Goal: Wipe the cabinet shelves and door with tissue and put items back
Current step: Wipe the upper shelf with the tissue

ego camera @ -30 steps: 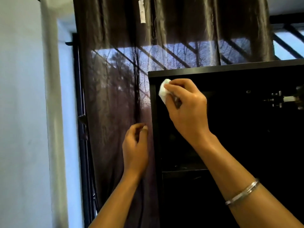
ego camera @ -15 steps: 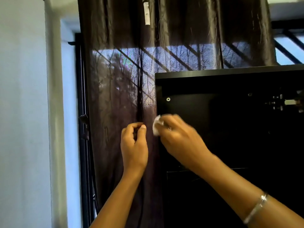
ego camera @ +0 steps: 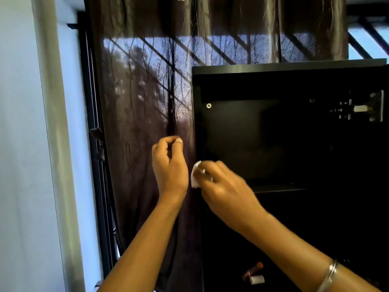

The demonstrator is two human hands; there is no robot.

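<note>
A black cabinet (ego camera: 294,131) fills the right of the frame. Its upper shelf (ego camera: 280,187) sits mid-right; at the bottom, a small bottle (ego camera: 252,270) lies beside a white tube (ego camera: 257,279).

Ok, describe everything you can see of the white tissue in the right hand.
The tissue is a small white wad, soft and crumpled like paper, its shape blurred. Only its left part shows; the rest is hidden under the right hand, whose curled fingers grip it. It sits at the left front edge of the black cabinet, just above a shelf, apparently pressed to that edge. The left hand is close beside it but not touching.
</note>
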